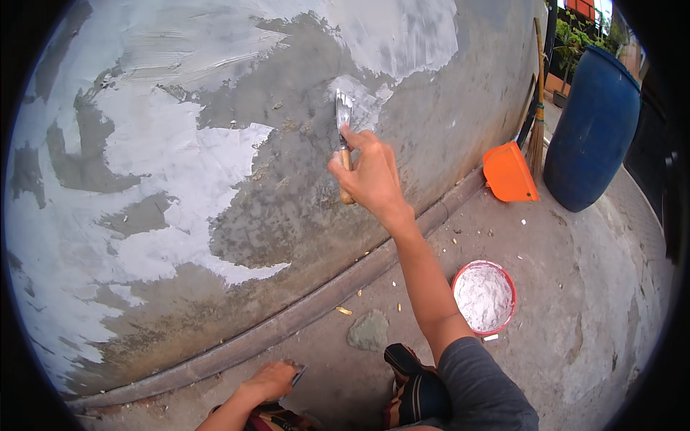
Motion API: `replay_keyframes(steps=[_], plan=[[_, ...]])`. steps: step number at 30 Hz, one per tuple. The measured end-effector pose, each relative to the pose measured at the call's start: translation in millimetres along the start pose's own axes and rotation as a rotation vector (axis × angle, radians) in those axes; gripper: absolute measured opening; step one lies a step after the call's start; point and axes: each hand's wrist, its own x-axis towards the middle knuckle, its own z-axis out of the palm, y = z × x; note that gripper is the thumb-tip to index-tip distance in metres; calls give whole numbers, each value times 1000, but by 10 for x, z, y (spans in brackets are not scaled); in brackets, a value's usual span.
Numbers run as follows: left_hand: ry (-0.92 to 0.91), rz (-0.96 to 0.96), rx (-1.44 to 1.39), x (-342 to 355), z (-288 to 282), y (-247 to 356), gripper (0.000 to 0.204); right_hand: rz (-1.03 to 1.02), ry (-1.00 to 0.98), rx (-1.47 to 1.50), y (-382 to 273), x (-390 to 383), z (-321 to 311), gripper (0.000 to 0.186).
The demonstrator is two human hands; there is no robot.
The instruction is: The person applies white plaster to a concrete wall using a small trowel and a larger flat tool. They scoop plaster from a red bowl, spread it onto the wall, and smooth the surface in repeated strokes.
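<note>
My right hand [375, 172] is closed round the wooden handle of a putty knife [345, 147], its forefinger stretched along the metal. The knife's blade, smeared with white, is against a grey wall [266, 187] at a fresh white patch of filler [365, 104]. Low in the view, my left hand [272, 381] grips a dark, flat-edged tool [298, 374]; most of it is hidden, so its kind is unclear. Broad, uneven coats of white filler [154, 223] cover much of the wall on the left and along the top.
On the ground at right stands a red-rimmed tub [484, 297] of white paste. An orange dustpan [510, 174], a broom [537, 136] and a blue barrel [593, 129] are farther back. A pipe [287, 337] runs along the wall's foot, near a flat stone [368, 330].
</note>
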Motion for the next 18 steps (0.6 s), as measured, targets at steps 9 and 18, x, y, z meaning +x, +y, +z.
replay_keyframes(steps=[9, 18], plan=[[-15, 7, -35, 31, 3, -39, 47, -19, 79, 59, -173, 265, 129, 50], [76, 51, -21, -16, -78, 34, 26, -83, -11, 71, -30, -273, 410, 48]])
